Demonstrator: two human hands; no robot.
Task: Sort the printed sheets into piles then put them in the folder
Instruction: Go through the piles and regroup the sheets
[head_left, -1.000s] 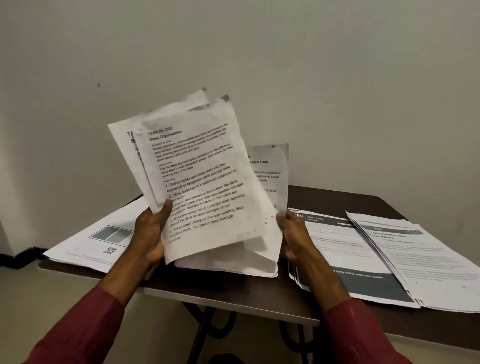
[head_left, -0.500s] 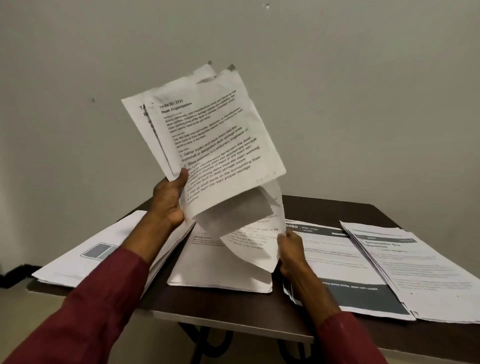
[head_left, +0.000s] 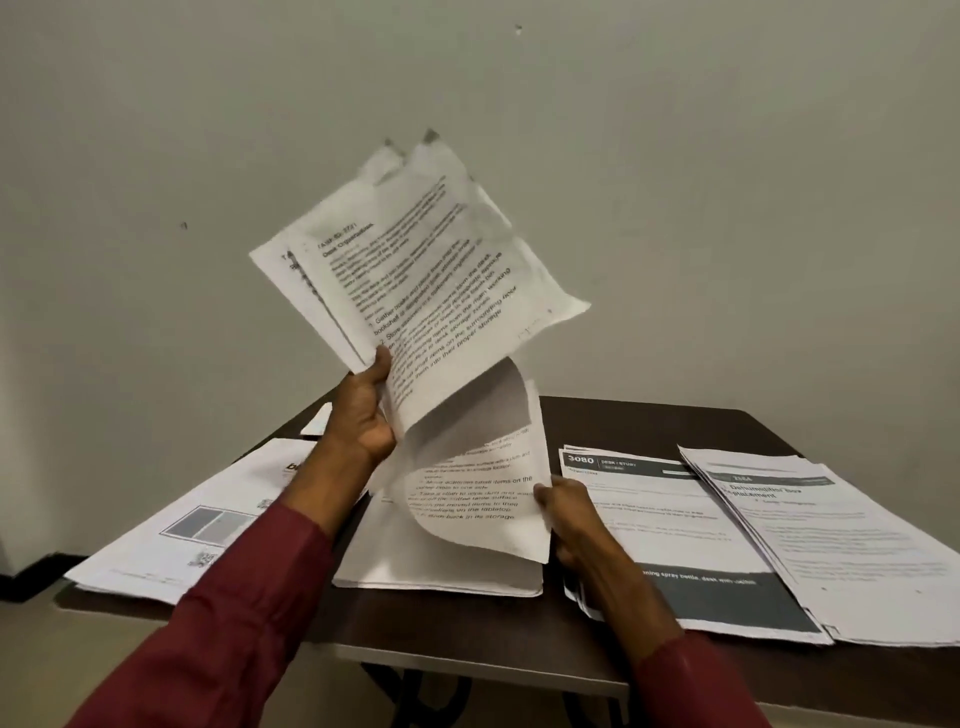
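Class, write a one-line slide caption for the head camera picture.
The left hand holds printed sheets high while the right hand pinches one curling sheet above a pile on the table.

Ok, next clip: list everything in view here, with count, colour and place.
Raised sheets: a few, white, printed, held above the table.
Curling sheet: one, white, printed, hanging below them over the middle pile.
Middle pile: one, white, table centre.
Left pile: one, white with grey box, table's left.
Dark-banded pile: one, white and dark grey, right of centre.
Far-right pile: one, white, overlapping the dark-banded pile.
Table: one, dark brown.
Wall: one, pale grey, behind.
Left hand: one, dark red sleeve, gripping the raised sheets' lower edge.
Right hand: one, dark red sleeve, pinching the curling sheet's right edge.
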